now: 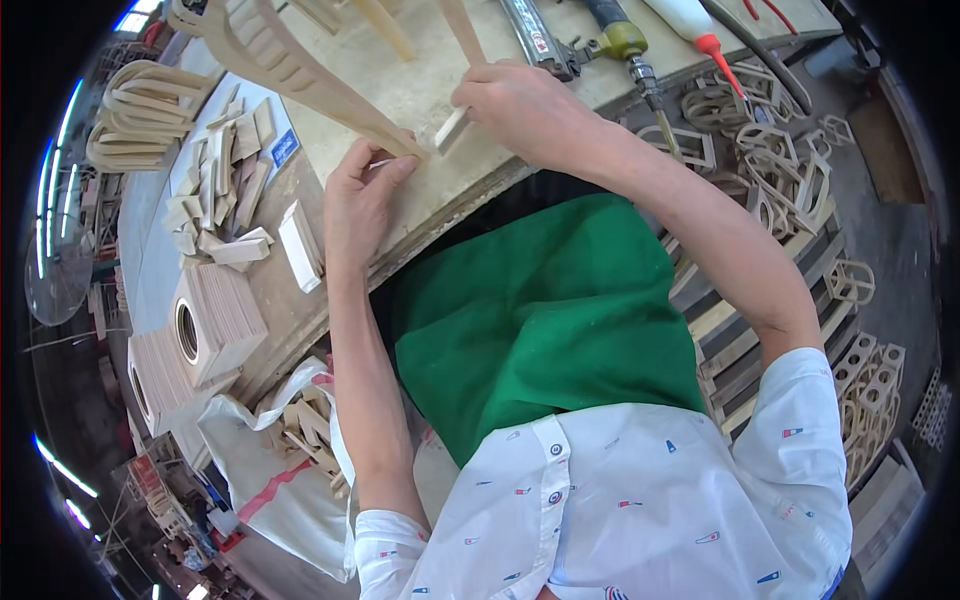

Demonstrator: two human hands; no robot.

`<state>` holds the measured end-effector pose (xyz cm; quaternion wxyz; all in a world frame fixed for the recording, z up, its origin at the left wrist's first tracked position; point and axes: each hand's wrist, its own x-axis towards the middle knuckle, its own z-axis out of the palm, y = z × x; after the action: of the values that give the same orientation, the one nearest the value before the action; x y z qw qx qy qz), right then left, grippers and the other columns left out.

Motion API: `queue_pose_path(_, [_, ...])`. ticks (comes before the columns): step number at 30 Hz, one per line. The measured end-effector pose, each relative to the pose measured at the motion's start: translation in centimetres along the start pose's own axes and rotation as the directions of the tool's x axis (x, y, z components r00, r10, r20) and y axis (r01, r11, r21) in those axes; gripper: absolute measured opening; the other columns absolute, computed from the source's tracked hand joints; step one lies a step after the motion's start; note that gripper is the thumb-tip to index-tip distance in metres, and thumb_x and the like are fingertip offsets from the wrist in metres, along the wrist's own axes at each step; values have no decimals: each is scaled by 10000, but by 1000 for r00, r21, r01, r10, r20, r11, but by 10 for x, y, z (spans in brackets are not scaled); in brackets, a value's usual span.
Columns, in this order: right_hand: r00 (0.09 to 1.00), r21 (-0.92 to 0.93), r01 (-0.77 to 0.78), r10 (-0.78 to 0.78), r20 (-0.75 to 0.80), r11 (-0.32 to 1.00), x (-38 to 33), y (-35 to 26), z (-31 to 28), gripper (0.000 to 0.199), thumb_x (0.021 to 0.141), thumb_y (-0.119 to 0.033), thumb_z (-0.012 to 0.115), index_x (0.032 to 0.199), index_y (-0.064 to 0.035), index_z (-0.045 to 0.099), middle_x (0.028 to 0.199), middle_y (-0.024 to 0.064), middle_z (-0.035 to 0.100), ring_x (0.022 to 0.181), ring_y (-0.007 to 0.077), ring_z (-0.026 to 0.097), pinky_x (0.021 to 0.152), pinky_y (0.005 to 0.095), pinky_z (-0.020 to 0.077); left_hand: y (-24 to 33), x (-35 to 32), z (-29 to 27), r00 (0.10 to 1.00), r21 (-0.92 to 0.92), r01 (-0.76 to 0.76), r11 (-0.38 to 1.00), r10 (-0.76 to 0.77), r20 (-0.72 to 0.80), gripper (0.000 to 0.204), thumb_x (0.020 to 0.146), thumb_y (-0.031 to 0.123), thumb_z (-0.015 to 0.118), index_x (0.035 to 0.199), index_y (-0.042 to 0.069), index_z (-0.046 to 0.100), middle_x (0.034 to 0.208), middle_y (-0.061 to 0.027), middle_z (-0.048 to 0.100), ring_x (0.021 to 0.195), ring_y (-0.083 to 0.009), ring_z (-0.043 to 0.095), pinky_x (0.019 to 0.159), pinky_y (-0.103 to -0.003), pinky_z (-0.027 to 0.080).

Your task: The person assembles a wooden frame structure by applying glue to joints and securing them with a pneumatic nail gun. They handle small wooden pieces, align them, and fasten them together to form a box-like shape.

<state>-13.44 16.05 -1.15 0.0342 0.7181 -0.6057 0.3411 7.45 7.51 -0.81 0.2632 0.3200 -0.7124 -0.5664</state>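
- At the near edge of the workbench, both hands are engaged on one long curved wooden piece.
- Left hand: thumb and fingers are pressed together on the near tip of the curved piece, pinching it just above the bench edge.
- Right hand: fingers are curled and closed on a small pale wooden block, which is held against the bench just beside the tip of the curved piece; whether block and tip touch cannot be told.
- Curved piece: lies across the bench top, running from the left hand up toward the far left corner.
- Step judged in hand: fitting or aligning the small block to the end of the curved piece.
- Next move, as judged: the block must be kept square to the tip while the left-hand pinch is held steady; slippage of either part would spoil the alignment.
- Nearby: a nail gun and a glue bottle with red nozzle are on the bench beyond the right hand; a heap of small wood offcuts lies to the left.
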Motion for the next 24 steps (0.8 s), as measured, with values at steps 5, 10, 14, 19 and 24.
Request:
queue_pose_path(5, [1000,-20,-7,7,-1,1000,-1,0,9,93,767,-22,581,825,1,650,886,149,622,906,352,628,776,432,526,5,-1,2,1000,-19,3,1000,-3,21,289,867,26,653,1148,-28,614,993,-54,658,901,-106,598,837,-247,459])
queue_pose_path(10, [1000,-25,-12,13,18,1000,4,-2,18,75,762,-32,595,798,-3,654,872,152,619,891,345,634,738,434,539,8,3,2,1000,147,15,989,-16,7,289,817,14,696,1102,9,646,927,-21,655,801,-96,576,762,-251,468])
queue_pose_path(14, [1000,-42,-9,10,22,999,7,-4,21,77,779,-52,608,812,-7,661,877,138,621,884,329,630,724,425,535,7,7,0,1000,271,-17,962,12,21,283,787,28,725,1065,34,667,878,4,648,749,-86,543,713,-258,464])
queue_pose_path(19, [1000,-53,-22,23,19,998,5,-3,22,94,814,-82,620,852,-11,668,902,108,629,863,301,622,707,405,525,10,9,2,999,298,1,955,-14,41,314,766,26,743,1071,36,667,876,1,635,744,-93,540,714,-266,462])
queue_pose_path(24, [999,-46,16,-18,-39,999,5,-3,26,96,772,-53,599,816,-10,673,872,126,623,879,311,624,728,409,536,10,14,2,998,309,-22,951,4,59,359,747,11,755,1094,58,675,887,7,613,762,-89,538,714,-260,456])
